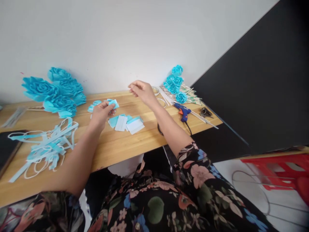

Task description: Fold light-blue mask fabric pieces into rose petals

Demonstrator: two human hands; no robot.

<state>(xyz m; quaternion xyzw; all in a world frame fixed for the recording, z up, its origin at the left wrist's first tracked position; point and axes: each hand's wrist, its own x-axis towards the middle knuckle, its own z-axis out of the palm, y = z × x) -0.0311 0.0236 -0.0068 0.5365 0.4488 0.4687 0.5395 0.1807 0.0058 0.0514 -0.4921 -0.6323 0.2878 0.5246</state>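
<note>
Pinched between the fingers of my left hand (101, 112) is a small light-blue piece of cloth (114, 103), like cut face-mask material. My right hand (143, 92) is raised above the table to the right, thumb and fingertips pressed together. Whatever it may hold is too small to make out. Below and between the hands, several cut blue and white rectangles (121, 123) lie overlapping on the wooden table (116, 145). Just behind my left hand sit a few more curved blue pieces (95, 103), partly hidden by it.
Blue cloth flowers (55, 91) are heaped at the left, above tangled mask strips and ear loops (49, 149). At the right are more blue flowers (173, 83), wrapped sticks (193, 96), a blue glue gun (182, 111) with its cord, and black scissors (206, 112). A dark tablet-like slab (9, 148) lies far left.
</note>
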